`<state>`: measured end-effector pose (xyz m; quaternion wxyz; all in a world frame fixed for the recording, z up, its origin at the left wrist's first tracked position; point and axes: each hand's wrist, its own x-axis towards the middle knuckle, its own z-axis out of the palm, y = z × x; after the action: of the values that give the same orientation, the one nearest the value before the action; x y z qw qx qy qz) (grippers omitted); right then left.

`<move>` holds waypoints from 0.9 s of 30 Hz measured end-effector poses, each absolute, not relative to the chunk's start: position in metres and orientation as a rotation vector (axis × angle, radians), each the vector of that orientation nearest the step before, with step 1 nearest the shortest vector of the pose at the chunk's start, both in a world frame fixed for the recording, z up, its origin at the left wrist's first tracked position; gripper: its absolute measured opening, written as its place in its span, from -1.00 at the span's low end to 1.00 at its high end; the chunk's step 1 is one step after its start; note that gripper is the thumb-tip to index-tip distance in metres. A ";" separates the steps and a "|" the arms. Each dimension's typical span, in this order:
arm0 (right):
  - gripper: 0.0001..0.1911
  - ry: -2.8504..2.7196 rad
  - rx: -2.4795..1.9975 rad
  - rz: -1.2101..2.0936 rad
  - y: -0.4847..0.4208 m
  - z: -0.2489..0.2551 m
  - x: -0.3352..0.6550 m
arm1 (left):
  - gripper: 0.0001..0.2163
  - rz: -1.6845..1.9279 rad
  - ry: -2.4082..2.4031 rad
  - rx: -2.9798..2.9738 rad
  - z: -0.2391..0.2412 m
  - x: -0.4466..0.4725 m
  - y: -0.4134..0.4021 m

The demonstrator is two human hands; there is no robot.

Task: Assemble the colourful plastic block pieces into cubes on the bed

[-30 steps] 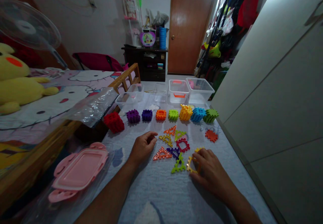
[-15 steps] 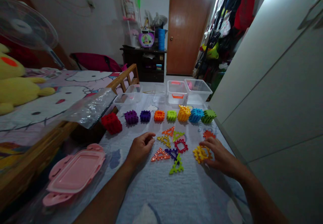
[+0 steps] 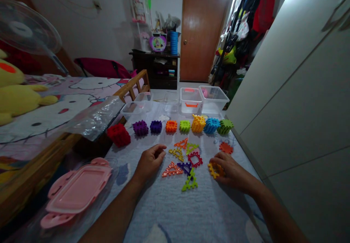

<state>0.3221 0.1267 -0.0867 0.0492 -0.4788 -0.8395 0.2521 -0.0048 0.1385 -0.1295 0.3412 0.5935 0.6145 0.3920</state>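
Observation:
My right hand (image 3: 232, 168) has its thumb and fingers around a few yellow notched square building pieces (image 3: 212, 170) at the table's right; the fingers hide part of them. Just beyond lies a red-orange notched piece (image 3: 226, 147). My left hand (image 3: 150, 161) rests on the cloth, fingers loosely bent, thumb apart, holding nothing. Between the hands are loose pieces: orange triangles (image 3: 171, 169), a yellow triangle (image 3: 177, 154), green triangles (image 3: 189, 181), a dark blue triangle (image 3: 185, 168) and a crimson square frame (image 3: 195, 159).
Behind them runs a row of stacked pieces by colour, from a red stack (image 3: 118, 135) to a green stack (image 3: 225, 126). Clear plastic boxes (image 3: 213, 100) stand at the far edge. A pink lid (image 3: 79, 190) lies at left, beside the wooden bed rail (image 3: 65, 144). A white cabinet (image 3: 308, 100) borders the right.
My right hand has moved slightly left and closed over the yellow pieces, covering more of them. My left hand stays in nearly the same place. The view has shifted slightly.

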 end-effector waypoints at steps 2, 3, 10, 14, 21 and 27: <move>-0.57 -2.563 -1.440 0.756 0.127 -0.087 0.323 | -0.72 1.028 1.595 1.530 -0.128 -0.004 0.138; -0.56 -2.564 -1.434 0.747 0.127 -0.087 0.323 | -0.72 1.032 1.593 1.526 -0.127 -0.004 0.138; -0.66 -2.629 -1.452 0.626 0.127 -0.084 0.318 | -0.72 1.028 1.594 1.515 -0.128 -0.004 0.138; -0.64 -2.628 -1.409 0.484 0.141 -0.075 0.315 | -0.72 1.007 1.608 1.528 -0.130 -0.005 0.139; -0.57 -2.493 -1.496 0.109 0.224 -0.042 0.294 | -0.71 0.996 1.603 1.525 -0.133 -0.005 0.140; -0.53 -2.482 -1.620 0.084 0.280 -0.031 0.273 | -0.71 1.010 1.592 1.489 -0.131 -0.006 0.140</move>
<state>0.2726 0.2802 -0.0314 0.0881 -0.5443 -0.8338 0.0284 -0.0057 0.1400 -0.1311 0.3614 0.5779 0.6179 0.3920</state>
